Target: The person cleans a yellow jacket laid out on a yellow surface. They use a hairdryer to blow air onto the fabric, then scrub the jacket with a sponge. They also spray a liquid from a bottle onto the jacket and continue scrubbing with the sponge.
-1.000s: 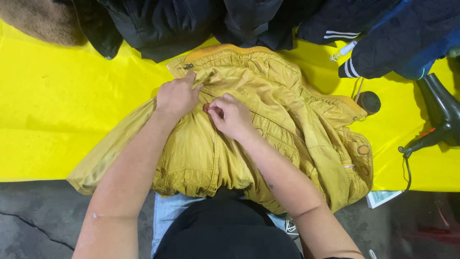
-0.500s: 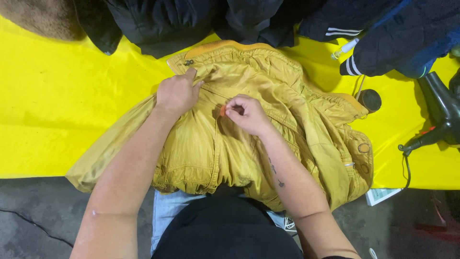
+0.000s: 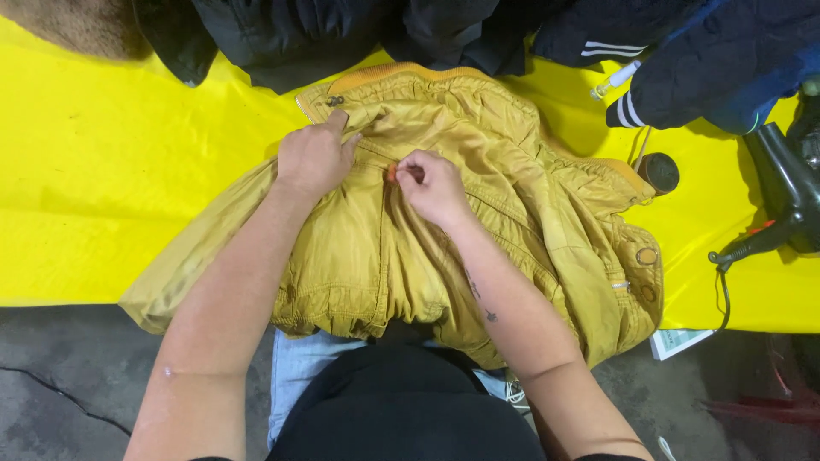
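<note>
A mustard-yellow padded jacket (image 3: pixel 512 222) lies spread on a bright yellow table cover (image 3: pixel 102 188), its hem hanging over the near edge. My left hand (image 3: pixel 314 158) presses flat on the jacket's fabric near the zipper and collar. My right hand (image 3: pixel 434 186) is pinched shut on a small orange object (image 3: pixel 392 173), held against the jacket's front just right of the left hand. What the orange object is cannot be made out.
Dark jackets (image 3: pixel 342 34) and a navy garment with white stripes (image 3: pixel 683 60) are piled along the far edge. A black hair dryer (image 3: pixel 781 196) with its cord lies at the right, a small round dark object (image 3: pixel 658 172) beside the jacket. Grey concrete floor (image 3: pixel 60 376) lies below.
My right hand has shifted slightly left and up along the jacket's front, its fingers pinching the small orange object. My left hand has stayed pressed in place.
</note>
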